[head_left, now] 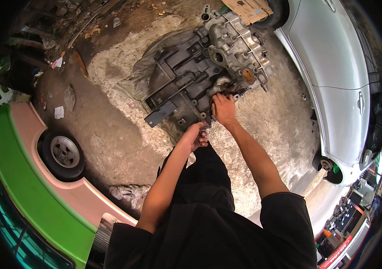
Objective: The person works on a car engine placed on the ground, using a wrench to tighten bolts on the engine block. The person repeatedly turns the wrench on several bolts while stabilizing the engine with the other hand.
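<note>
On the rough concrete floor (271, 139), around twelve to one o'clock in the view: a greasy engine assembly (202, 71), with an olive cloth (139, 67) spread beneath its left side, a pale metal cylinder head (233, 45) toward one o'clock and a dark flat bracket (162, 114) jutting out toward half past seven.

Liable to go wrong, by judgement: slipping on oily metal and scraping bare knuckles against the hard edges, with so little room among the parts; losing a small piece into the cavities or the folds of cloth, with fingertips working out of sight; rocking the assembly by pressing on its near edge, given a possibly uneven footing; pinching a finger between the two hands' working spots, so close together.

At about five o'clock on the assembly, touching it: the right hand (223, 109), fingers bent down over the near edge, tips hidden. Impossible to tell a firm grip from a resting touch. Just beside, toward half past seven from there: the left hand (195, 136), fingers curled in at the lowest corner, perhaps pinching something small, too hidden to tell. From the right fingers, bulk of the assembly spreading from nine round to one o'clock; from the left, from ten to one, either touching or barely apart.
</note>
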The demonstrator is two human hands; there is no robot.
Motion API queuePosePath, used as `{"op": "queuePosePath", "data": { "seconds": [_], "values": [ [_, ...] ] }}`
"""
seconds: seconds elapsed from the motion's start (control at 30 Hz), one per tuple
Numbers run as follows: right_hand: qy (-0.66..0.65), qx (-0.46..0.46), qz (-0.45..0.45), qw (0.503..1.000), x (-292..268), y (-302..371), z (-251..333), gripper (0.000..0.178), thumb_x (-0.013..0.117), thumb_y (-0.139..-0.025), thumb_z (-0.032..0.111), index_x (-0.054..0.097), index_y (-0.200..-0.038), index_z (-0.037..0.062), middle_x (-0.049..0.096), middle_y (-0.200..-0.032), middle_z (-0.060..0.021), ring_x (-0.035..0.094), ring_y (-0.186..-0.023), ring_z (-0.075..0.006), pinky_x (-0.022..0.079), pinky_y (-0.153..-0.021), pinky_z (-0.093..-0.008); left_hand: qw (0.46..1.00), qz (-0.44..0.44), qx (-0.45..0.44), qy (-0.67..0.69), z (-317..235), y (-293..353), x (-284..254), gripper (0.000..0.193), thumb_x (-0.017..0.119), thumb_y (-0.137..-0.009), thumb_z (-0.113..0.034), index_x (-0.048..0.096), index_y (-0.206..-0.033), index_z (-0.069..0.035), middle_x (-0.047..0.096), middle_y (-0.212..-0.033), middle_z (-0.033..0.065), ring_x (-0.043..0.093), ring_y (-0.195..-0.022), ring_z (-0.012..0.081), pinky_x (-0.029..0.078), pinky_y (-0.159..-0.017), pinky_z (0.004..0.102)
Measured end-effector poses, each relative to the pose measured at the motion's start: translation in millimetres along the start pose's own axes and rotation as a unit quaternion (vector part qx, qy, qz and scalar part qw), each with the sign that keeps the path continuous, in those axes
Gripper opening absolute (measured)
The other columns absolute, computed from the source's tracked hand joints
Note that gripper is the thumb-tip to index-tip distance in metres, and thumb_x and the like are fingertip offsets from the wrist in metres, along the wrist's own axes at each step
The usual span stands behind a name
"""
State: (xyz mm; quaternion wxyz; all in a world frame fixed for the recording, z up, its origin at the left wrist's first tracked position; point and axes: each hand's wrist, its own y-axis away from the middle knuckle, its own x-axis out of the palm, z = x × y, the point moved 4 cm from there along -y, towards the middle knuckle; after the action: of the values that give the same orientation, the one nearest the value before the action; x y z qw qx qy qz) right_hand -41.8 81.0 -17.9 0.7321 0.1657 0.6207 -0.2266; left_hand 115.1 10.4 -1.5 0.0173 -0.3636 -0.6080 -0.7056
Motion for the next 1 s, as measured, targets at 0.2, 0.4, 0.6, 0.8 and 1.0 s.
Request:
{"op": "queuePosePath", "data": {
  "seconds": [0.2, 0.4, 0.6, 0.8, 1.0],
  "values": [
    [0.004, -0.007, -0.016, 1.0, -4.5, -0.2, 2.4, 0.025, 0.06, -0.089, 0.021, 0.058, -0.111, 0.0079, 0.061, -0.109, -0.0098, 0.061, -0.103, -0.025, 0.037, -0.098, -0.0466, 0.994, -0.027, -0.04, -0.103, -7.2, -1.1, 5.1, 0.013, 0.046, -0.105, -0.026, 0.046, -0.102, -0.013, 0.031, -0.064, -0.0047, 0.027, -0.047, 0.0086, 0.027, -0.046, 0.0297],
    [-0.025, -0.007, -0.004, 1.0, -1.7, -1.0, -2.4, 0.027, 0.062, -0.086, 0.017, 0.057, -0.11, 0.006, 0.06, -0.109, -0.0131, 0.061, -0.101, -0.0294, 0.037, -0.093, -0.0489, 0.924, 0.025, -0.076, -0.374, -84.0, 16.9, -6.7, 0.031, 0.057, -0.101, -0.018, 0.045, -0.073, -0.014, 0.027, -0.055, -0.0081, 0.026, -0.042, 0.0053, 0.018, -0.038, 0.0249],
    [-0.024, -0.013, -0.023, 0.999, -4.5, -2.5, 2.7, 0.025, 0.062, -0.085, 0.016, 0.056, -0.108, 0.0066, 0.06, -0.107, -0.0131, 0.062, -0.098, -0.0289, 0.037, -0.092, -0.0488, 0.929, -0.126, 0.061, -0.342, -43.2, 13.5, -3.3, 0.02, 0.051, -0.104, -0.024, 0.044, -0.099, -0.007, 0.04, -0.072, -0.0006, 0.036, -0.051, 0.0084, 0.028, -0.041, 0.0273],
    [-0.019, -0.009, 0.003, 1.0, -2.6, 0.0, 0.2, 0.025, 0.061, -0.088, 0.019, 0.058, -0.109, 0.007, 0.06, -0.107, -0.0111, 0.063, -0.098, -0.0266, 0.037, -0.094, -0.0466, 0.914, -0.188, 0.17, -0.317, 25.9, -7.1, -19.7, 0.036, 0.037, -0.109, -0.032, 0.041, -0.134, -0.007, 0.056, -0.091, 0.0092, 0.058, -0.07, 0.0193, 0.054, -0.061, 0.0375],
    [-0.011, -0.013, -0.027, 0.999, -0.2, -1.1, -0.5, 0.024, 0.061, -0.088, 0.019, 0.057, -0.108, 0.0076, 0.06, -0.105, -0.0111, 0.063, -0.097, -0.0264, 0.037, -0.093, -0.0471, 0.885, -0.142, 0.319, -0.309, 49.4, -46.5, -34.7, 0.048, 0.036, -0.11, -0.018, 0.027, -0.153, -0.002, 0.056, -0.093, 0.0104, 0.047, -0.067, 0.0158, 0.045, -0.066, 0.0338]
  ]
}}
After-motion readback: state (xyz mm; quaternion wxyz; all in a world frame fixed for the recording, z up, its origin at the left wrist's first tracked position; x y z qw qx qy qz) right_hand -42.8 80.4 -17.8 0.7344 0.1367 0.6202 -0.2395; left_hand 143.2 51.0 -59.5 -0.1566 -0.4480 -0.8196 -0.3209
